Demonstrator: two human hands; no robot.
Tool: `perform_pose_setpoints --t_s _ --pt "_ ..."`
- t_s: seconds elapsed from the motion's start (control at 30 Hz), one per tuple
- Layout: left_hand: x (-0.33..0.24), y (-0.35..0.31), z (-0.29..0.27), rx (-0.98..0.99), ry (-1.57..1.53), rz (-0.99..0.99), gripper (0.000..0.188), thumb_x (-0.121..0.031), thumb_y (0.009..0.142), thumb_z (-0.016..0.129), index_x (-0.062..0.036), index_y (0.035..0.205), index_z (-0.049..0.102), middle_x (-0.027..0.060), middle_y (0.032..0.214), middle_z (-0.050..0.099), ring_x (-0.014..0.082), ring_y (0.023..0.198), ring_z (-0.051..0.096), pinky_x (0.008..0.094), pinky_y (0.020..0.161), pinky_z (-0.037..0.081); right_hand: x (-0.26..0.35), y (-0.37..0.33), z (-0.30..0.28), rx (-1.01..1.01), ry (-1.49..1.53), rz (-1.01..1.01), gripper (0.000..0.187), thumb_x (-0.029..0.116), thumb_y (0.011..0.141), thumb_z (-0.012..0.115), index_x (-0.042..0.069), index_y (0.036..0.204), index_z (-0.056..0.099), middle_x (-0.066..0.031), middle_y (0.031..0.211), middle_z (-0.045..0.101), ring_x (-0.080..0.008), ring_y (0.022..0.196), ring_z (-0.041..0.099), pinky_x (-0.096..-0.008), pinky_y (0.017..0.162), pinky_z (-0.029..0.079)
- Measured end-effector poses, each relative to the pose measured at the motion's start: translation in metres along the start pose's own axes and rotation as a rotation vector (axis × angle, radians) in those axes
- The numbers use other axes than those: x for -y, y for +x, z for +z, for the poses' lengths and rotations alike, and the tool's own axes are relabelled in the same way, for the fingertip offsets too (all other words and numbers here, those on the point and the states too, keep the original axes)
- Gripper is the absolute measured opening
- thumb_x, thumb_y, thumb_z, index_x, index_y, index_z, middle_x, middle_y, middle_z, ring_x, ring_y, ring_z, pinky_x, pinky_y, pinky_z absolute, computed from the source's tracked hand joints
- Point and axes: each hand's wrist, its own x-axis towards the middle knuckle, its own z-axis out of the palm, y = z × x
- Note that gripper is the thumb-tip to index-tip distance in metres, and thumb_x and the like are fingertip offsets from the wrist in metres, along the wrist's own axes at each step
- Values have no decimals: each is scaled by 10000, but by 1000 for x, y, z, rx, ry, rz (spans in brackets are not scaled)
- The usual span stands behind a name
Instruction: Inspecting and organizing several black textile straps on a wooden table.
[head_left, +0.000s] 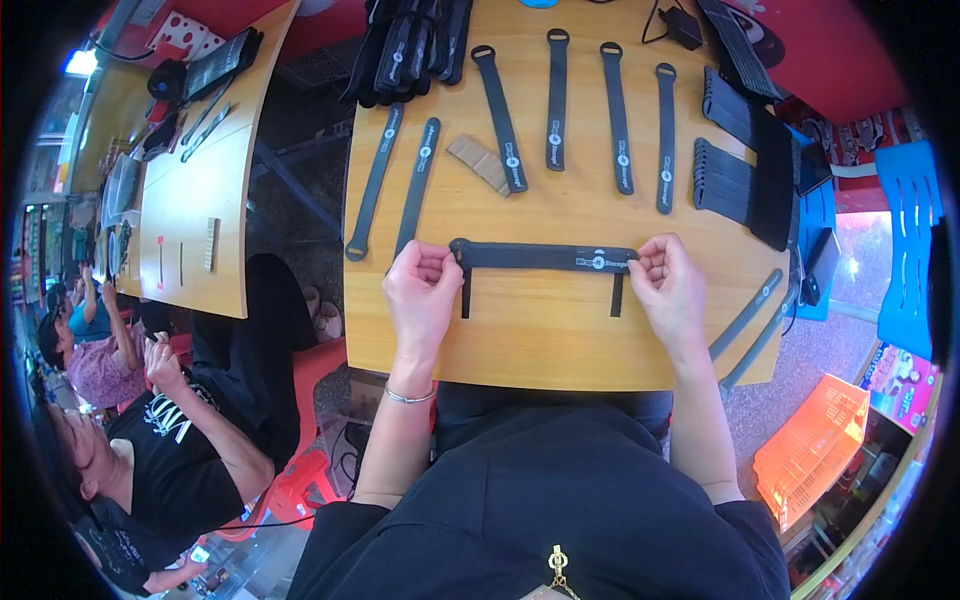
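Note:
A dark grey hook-and-loop strap (540, 256) with white print is stretched level above the near part of the wooden table. My left hand (420, 290) pinches its rounded end by the slot. At the printed end, the fingertips of my right hand (665, 280) are closed on the strap. Just below it, a short black strip (466, 296) shows by my left hand and another black strip (616, 297) by my right. Past my left hand lie two similar straps, one (375, 185) farther left and one (418, 180) partly behind my fingers.
Several straps (557, 100) lie spread across the table (560, 355), beside folded cardboard (478, 163). A strap pile (410, 50) sits back left, strap bundles (745, 180) at right. Two straps (746, 315) lie near the right edge. An orange crate (810, 450) is lower right; a person (190, 430) sits left.

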Motion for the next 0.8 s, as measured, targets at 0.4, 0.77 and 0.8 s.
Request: perform_pose_setpoints --t_s 0.4,0.77,0.8 --pt "4 0 0 -9 2 1 62 33 755 644 21 779 588 42 661 607 84 568 570 209 543 467 -2 0 2 6 17 28 159 4 787 642 24 884 519 -10 711 551 -58 598 525 -211 564 464" --pt "3 0 1 -19 14 25 70 42 740 646 21 775 589 35 657 601 77 565 561 208 535 465 0 0 2 -6 20 10 149 4 791 641 21 877 520 -1 706 543 -52 594 515 -204 552 452" --pt "3 0 1 -19 14 25 70 42 740 646 21 775 589 35 657 601 77 565 561 208 535 465 0 0 1 -6 20 10 149 4 791 641 21 877 520 -1 706 543 -52 594 515 -204 552 452"
